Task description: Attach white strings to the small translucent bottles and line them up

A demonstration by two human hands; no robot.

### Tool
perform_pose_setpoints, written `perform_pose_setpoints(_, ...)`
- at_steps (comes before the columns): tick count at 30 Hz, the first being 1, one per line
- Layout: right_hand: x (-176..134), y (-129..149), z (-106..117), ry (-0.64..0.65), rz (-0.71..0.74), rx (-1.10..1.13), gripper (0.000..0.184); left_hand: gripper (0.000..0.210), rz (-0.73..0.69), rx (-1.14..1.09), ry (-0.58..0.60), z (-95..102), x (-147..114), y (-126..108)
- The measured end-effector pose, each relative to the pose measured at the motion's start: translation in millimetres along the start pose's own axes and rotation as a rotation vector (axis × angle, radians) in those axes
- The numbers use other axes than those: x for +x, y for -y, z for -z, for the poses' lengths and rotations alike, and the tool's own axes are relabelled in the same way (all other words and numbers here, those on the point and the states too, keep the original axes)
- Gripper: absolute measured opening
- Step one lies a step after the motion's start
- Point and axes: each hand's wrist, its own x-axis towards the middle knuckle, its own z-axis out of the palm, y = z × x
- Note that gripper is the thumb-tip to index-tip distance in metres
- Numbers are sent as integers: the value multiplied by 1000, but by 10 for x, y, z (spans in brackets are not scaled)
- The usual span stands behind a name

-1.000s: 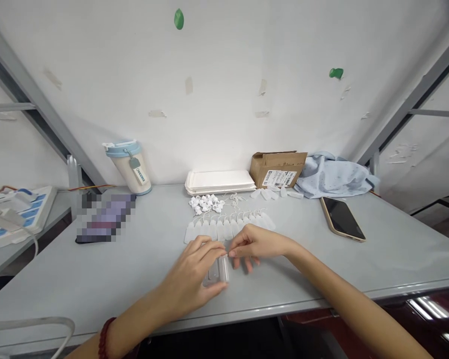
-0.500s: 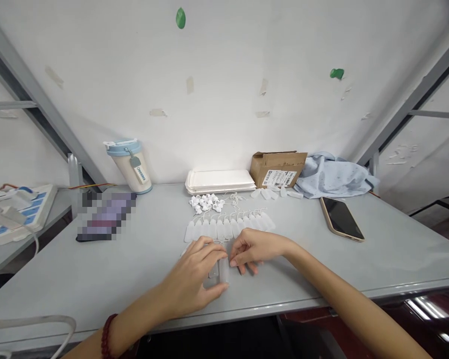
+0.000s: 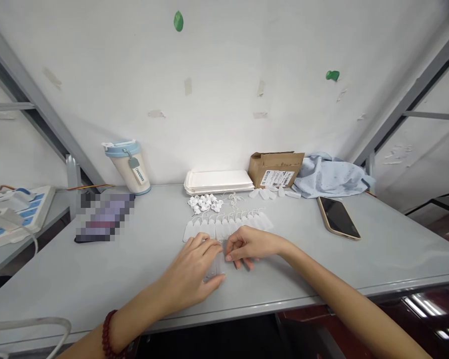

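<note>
1. Right at lower centre, here's the clear plastic piece [image 3: 219, 264], low on the grey table [image 3: 284, 289], faint against the surface.
2. Left hand [image 3: 189, 269] arches over it from the lower left, thumb by its near end, fingertips by its far end; whether they actually grip it, I can't tell.
3. Right hand [image 3: 251, 245] comes in just beside it, fingers curled, thumb and forefinger close together; anything pinched there is too small to make out.
4. Just above the hands, a row of translucent tags [image 3: 228, 228] lines up side by side, strings pointing up the frame.
5. Higher at centre: a heap of white caps [image 3: 204, 203], loose strings [image 3: 234, 199] beside it, and scattered clear pieces [image 3: 272, 194] to the right.
6. Behind those, a white stack [image 3: 220, 180] sits beside a cardboard box [image 3: 279, 169].
7. Out wide, a blue-lidded tumbler [image 3: 130, 169] at left, pale-blue cloth [image 3: 329, 177] and a phone [image 3: 338, 218] at right.
</note>
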Motion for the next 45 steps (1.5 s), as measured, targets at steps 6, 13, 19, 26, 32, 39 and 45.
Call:
perform_pose_setpoints(6,-1,6,-9,-9,0,4,24,34,-8,8,-40,-15,-12,37)
perform_pose_setpoints(13,3,-11,-12,-10,11,8,23,35,3,-3,4,4,7,36)
perform_pose_setpoints(19,-1,-11,-8,-2,3,15,23,39,-15,-1,-26,10,-12,52)
perform_pose_setpoints(26,5,-6,-8,-4,-2,14,24,42,-9,-13,-12,64,13,61)
perform_pose_setpoints(32,10,-5,-11,0,0,16,20,35,-12,-30,10,18,22,21)
perform_pose_setpoints(39,10,-4,-24,3,5,15,18,30,-37,-110,38,52,31,9)
perform_pose_setpoints(45,17,-17,-21,9,15,36,22,32,-15,-110,68,83,25,-4)
